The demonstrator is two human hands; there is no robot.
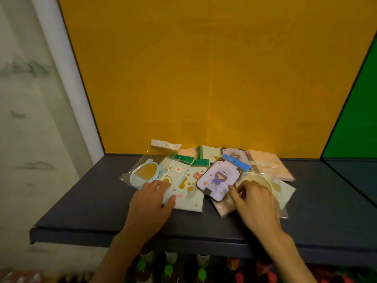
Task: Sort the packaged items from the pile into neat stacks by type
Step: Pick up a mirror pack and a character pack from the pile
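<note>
A pile of flat packaged items lies on a dark shelf (85,203). At its left is a blue-rimmed mirror (142,172) in clear wrap. Beside it lie pale green paw-print packs (189,180) with green headers. A lilac cartoon-girl pack (218,178) with a blue header sits in the middle. Pink packs (269,164) lie at the back right. My left hand (151,203) presses on the near edge of a green pack, thumb against its side. My right hand (255,203) curls over a round clear-wrapped item (263,178), fingers touching it; whether it grips it is unclear.
A yellow panel (204,78) forms the back wall and a green panel (359,119) the right side. Below the shelf's front edge stand several bottles (169,270) with green and red caps. A white post (67,78) rises at the left.
</note>
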